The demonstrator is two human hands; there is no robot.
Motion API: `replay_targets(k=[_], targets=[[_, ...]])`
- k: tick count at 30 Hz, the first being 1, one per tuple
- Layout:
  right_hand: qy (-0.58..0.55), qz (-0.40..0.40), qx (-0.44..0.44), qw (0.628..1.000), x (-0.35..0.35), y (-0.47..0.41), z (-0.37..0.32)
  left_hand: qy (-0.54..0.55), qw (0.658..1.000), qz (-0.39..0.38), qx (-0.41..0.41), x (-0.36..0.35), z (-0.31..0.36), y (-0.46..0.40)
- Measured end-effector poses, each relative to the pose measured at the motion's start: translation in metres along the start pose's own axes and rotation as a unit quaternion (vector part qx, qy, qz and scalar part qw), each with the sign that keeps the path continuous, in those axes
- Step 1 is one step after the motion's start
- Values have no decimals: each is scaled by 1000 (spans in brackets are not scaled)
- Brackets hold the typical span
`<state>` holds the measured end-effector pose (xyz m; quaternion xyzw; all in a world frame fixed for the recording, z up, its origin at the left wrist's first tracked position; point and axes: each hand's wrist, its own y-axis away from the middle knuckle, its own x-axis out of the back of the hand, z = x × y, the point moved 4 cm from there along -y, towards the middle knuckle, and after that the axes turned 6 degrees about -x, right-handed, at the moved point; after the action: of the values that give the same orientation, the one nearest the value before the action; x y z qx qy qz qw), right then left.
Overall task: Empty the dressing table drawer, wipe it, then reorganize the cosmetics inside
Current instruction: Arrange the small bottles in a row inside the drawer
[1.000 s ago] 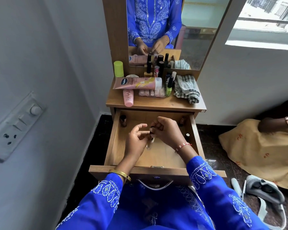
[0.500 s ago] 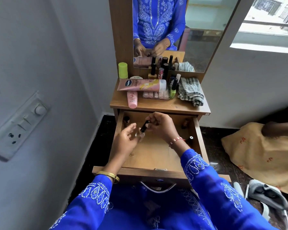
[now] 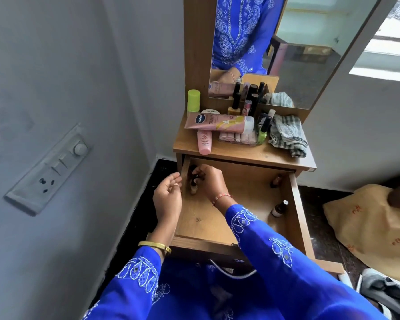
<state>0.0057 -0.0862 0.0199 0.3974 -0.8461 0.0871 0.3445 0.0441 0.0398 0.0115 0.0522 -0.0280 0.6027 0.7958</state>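
The right hand (image 3: 208, 179) pinches a little bottle (image 3: 193, 188) in the drawer's (image 3: 296, 211) back left corner, the left hand (image 3: 168, 195) hangs loose, and a bump could tip the bottle.

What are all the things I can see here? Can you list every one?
drawer: one, wooden, pulled open.
small bottles: two along the drawer's right side, brown; more under the hand, back left.
pink tubes: two, on the tabletop.
green bottle: one, upright, tabletop's back left.
cloth: one, grey striped, tabletop's right.
mirror: one, above the tabletop.
switch panel: one, white, left wall.
right hand: holding a small bottle, back-left corner.
left hand: beside the drawer's left edge, holding nothing.
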Motion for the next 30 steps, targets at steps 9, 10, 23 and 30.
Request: replay_targets(k=[9, 10, 23, 30], targets=[[-20, -6, -4, 1000, -6, -4, -3, -1, 1000, -7, -6, 0, 2, 2], [-22, -9, -4, 1000, -7, -3, -2, -2, 1000, -8, -5, 0, 2, 3], [-38, 163, 60, 984, 75, 18, 2, -16, 993, -81, -87, -39, 33, 13], [-10, 325, 40, 945, 167, -15, 4, -13, 978, -118, -170, -97, 87, 2]])
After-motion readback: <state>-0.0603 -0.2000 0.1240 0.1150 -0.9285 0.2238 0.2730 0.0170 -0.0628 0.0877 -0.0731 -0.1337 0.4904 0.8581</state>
